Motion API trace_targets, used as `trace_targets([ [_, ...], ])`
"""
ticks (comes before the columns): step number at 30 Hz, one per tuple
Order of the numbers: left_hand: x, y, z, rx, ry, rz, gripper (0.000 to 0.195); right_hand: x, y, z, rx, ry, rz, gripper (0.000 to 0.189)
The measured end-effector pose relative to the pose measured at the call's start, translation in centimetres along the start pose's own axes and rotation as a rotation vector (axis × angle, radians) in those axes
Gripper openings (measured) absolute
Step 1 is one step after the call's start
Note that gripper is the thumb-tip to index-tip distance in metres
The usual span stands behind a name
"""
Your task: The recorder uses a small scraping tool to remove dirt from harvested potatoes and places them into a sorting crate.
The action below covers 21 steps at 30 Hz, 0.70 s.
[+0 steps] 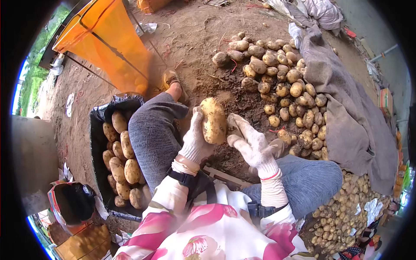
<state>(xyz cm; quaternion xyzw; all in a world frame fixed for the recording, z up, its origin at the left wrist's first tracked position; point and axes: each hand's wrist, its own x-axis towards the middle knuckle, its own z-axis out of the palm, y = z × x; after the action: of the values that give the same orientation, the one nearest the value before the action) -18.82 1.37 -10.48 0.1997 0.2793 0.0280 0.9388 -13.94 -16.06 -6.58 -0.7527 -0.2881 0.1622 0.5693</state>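
A large, soil-flecked potato (pixel 214 122) is gripped in my left hand (pixel 196 139), which wears a white knit glove. My right hand (pixel 252 141), gloved the same way, is just to the right of that potato, fingers spread and holding nothing. To my left sits a box lined with black plastic (pixel 97 162), with several big potatoes (pixel 125 169) laid inside it. Ahead and to the right, a heap of smaller, dirtier potatoes (pixel 286 78) lies on loose soil.
An orange mesh bag (pixel 110 42) hangs on a metal frame at the upper left, some potatoes at its bottom. A grey-brown cloth (pixel 351 107) drapes over the heap's right side. More potatoes (pixel 341 211) spread behind my right knee. A smaller black-lined box (pixel 74 201) stands lower left.
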Motion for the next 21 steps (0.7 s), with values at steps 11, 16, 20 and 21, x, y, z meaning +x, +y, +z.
trace_targets([
  [11,-1.0,-2.2,-1.7,0.396,-0.359,0.164,0.112,-3.8,-1.8,0.9,-0.556,0.246,0.01,0.024],
  [16,0.0,-3.2,-2.6,0.634,-0.33,0.244,0.12,-4.0,-0.3,0.5,-0.689,0.199,-0.085,0.016],
  [20,0.2,-3.1,-1.3,0.829,-0.297,0.314,0.121,-3.8,-0.2,0.2,-0.639,0.157,0.001,0.011],
  [21,0.0,-3.1,-1.2,0.933,-0.257,0.337,0.121,-3.7,-0.1,0.7,-0.635,0.154,0.006,0.011],
])
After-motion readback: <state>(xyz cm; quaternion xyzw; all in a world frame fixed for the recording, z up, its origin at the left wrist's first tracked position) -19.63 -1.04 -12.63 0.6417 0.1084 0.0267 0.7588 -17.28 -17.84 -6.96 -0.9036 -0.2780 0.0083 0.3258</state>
